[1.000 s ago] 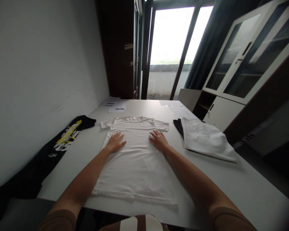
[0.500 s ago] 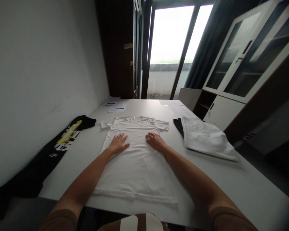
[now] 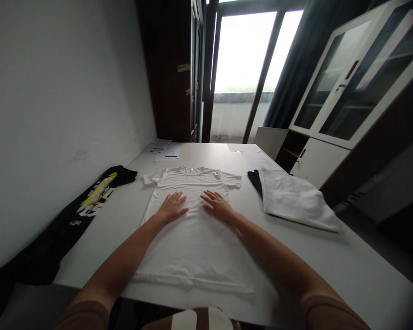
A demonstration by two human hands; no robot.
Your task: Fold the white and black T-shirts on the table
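plainly, white table [image 3: 296,247] by grey wall [image 3: 72,91], window [image 3: 246,52] beyond; left hand [image 3: 172,207], right hand [image 3: 218,206] spread on white shirt [image 3: 196,252].

Here's the window [image 3: 244,50] blazing, blown out white on my feed, throwing a sheen over the table's [image 3: 206,151] far end; the lower right sinks dark, the cabinet [image 3: 325,153] stretches wide-angle.

The left hand [image 3: 172,208] and right hand [image 3: 220,208] cover patches of the white shirt [image 3: 196,250], whose collar label [image 3: 192,170] is too small to read, as is the print on the papers [image 3: 167,152]. Folded white cloth [image 3: 296,197] hides part of a black cloth [image 3: 255,182]. The printed black garment [image 3: 51,247] runs off the left edge, and the cabinet [image 3: 325,158] off the right.
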